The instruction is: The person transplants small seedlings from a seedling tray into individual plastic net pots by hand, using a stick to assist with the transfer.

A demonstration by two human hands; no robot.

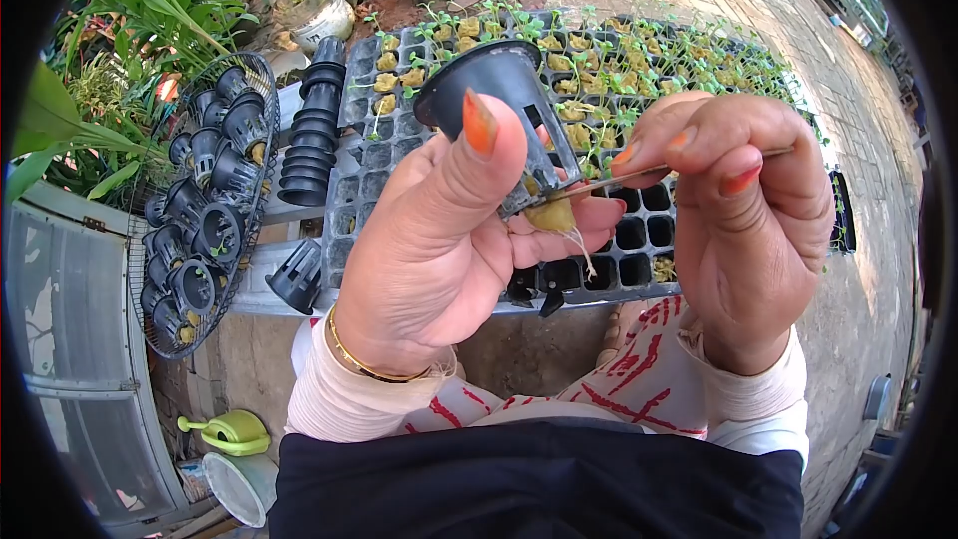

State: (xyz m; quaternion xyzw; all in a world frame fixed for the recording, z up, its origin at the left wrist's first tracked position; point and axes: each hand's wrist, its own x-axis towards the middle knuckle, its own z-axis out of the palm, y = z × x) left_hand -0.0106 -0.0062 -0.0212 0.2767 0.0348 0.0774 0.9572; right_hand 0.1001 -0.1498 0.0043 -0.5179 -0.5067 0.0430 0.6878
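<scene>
My left hand [439, 240] holds a small black net pot [499, 90] tilted on its side, thumb pressed on its wall. A yellowish sponge plug [551, 214] with a thin white root hanging down sticks out of the pot's slotted bottom, against my fingers. My right hand [743, 210] pinches a thin metal tool [619, 180], probably tweezers, whose tip reaches the plug. Behind both hands lies a black seedling tray [639, 240] with small green sprouts in sponge cubes.
A wire basket [261, 80] at left holds several black net pots. A stack of net pots [311, 130] stands beside the tray, and one pot [297, 277] lies loose. Green plants grow at upper left. A green watering can [232, 429] sits low left. Paved ground lies right.
</scene>
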